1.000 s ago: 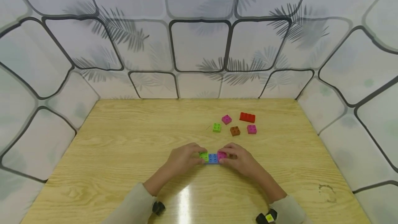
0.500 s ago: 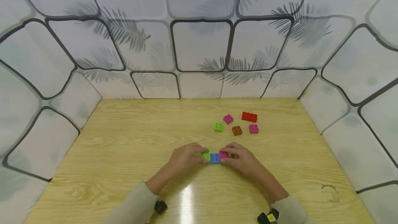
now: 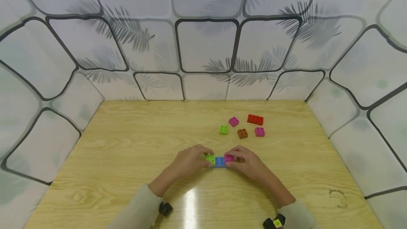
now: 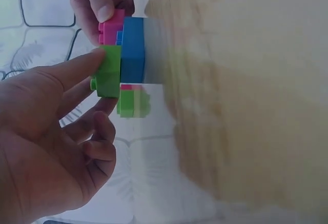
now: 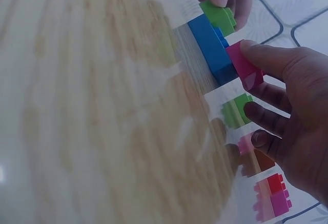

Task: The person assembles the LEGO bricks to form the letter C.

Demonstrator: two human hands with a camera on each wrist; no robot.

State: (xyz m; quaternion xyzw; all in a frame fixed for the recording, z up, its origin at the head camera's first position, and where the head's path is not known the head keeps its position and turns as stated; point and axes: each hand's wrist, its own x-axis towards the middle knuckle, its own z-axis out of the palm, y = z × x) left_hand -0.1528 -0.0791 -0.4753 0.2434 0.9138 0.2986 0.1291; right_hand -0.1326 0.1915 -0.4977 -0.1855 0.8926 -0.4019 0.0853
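Observation:
A blue building brick (image 3: 219, 161) lies on the table between both hands. On its left end sits a green brick (image 4: 108, 71), which sticks out past the blue one. My left hand (image 3: 190, 160) pinches this green brick between thumb and fingers. At the other end a pink brick (image 5: 244, 64) is mounted in the same overhanging way, and my right hand (image 3: 247, 162) pinches it. Blue studs show in the gap between the green and pink bricks. In the wrist views the blue brick's plain side (image 4: 133, 49) faces the person.
Behind the hands lie several loose bricks: a green one (image 3: 223, 130), a brown one (image 3: 242, 133), two pink ones (image 3: 233, 121) and a longer red one (image 3: 255, 119). The wooden table (image 3: 127, 130) ends at patterned panels (image 3: 206, 47) on the back and sides.
The head view has shifted a little, so everything appears slightly further right. Both hands keep their pinch on the same bricks, with hardly any movement.

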